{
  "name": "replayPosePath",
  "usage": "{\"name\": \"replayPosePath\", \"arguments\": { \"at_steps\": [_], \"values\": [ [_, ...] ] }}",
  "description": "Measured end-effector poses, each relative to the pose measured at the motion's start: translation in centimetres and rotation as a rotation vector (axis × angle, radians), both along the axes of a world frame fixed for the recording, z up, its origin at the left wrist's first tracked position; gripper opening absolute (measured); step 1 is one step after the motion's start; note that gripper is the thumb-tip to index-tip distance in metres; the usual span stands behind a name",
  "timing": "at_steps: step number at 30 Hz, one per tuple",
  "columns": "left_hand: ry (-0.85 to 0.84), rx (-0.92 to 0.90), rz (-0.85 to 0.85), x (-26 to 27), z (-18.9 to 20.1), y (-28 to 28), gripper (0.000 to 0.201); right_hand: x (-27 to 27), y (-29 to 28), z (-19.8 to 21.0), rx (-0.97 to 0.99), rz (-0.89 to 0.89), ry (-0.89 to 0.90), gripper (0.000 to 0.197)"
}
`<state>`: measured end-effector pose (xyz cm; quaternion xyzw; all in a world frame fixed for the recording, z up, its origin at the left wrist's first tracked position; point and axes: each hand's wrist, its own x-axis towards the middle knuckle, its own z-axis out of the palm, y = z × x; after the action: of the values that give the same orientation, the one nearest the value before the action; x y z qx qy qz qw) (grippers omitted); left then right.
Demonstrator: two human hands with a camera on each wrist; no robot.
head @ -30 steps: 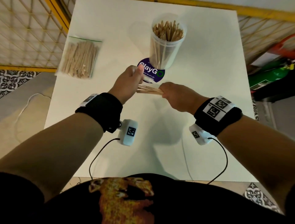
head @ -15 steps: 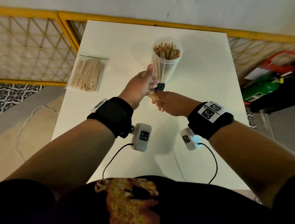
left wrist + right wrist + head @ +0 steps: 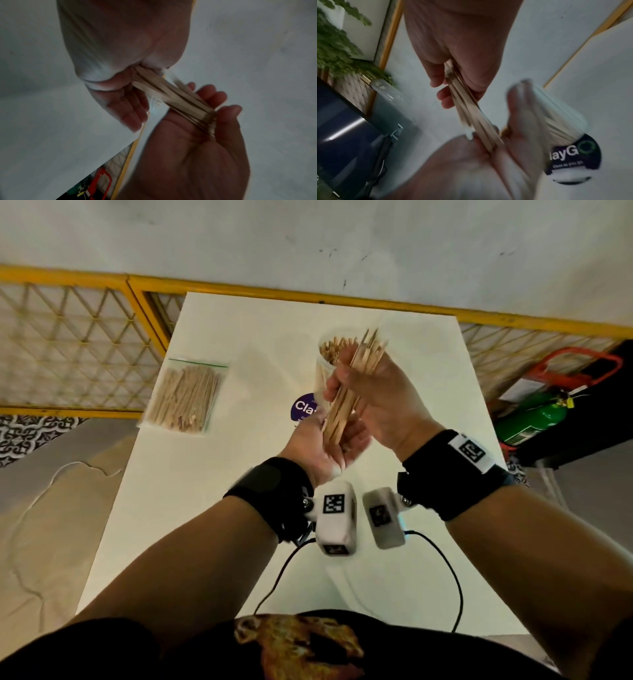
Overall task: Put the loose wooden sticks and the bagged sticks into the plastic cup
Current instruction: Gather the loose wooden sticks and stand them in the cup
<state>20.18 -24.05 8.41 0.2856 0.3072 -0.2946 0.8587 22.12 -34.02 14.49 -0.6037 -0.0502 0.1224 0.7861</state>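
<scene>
Wooden sticks [image 3: 349, 392] stand nearly upright as a loose bundle between the two hands, just in front of the plastic cup [image 3: 323, 371], which sits on the white table [image 3: 205, 508] and already holds many sticks. The right hand [image 3: 383, 402] has its fingers and thumb curled round the upper half of the bundle; the left hand [image 3: 325, 446] lies palm up beneath, its fingers loosely cupped so that the lower ends rest in the palm. From the left wrist view those ends look uneven and a little fanned. My reading is that the step in hand is squaring up the last loose sticks before they go into the cup. The next move would call for lifting the bundle clear of the rim and lowering it end-first into what gap remains among the sticks already there; a splayed bundle could catch on the rim or on the standing sticks. The bagged sticks [image 3: 186, 395] lie flat, well to the left of the cup, untouched, so that part of the task is not yet done.
</scene>
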Motion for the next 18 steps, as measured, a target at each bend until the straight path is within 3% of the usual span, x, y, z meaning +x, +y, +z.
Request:
{"name": "replayPosePath", "arguments": {
  "at_steps": [2,5,10,15,18],
  "values": [
    [-0.022,0.064,-0.022,0.6,0.2,0.1,0.046,-0.3,0.2,-0.8,0.031,-0.004,0.048,0.017],
    [-0.018,0.080,-0.028,1.1,-0.4,0.5,0.047,-0.1,-0.1,-1.2,0.106,0.001,0.078,0.011],
    [-0.058,0.189,-0.061,2.6,-0.9,1.7,0.050,1.9,-0.6,-1.9,-0.016,-0.022,0.037,0.011],
    [-0.302,0.861,-0.156,6.7,-3.4,8.6,0.044,10.4,-1.9,1.0,-0.202,-0.367,-0.204,0.009],
    [-0.355,1.413,-0.254,9.2,-5.3,14.0,0.051,14.3,-1.7,0.1,-0.362,-0.396,-0.190,0.005]
  ]
}}
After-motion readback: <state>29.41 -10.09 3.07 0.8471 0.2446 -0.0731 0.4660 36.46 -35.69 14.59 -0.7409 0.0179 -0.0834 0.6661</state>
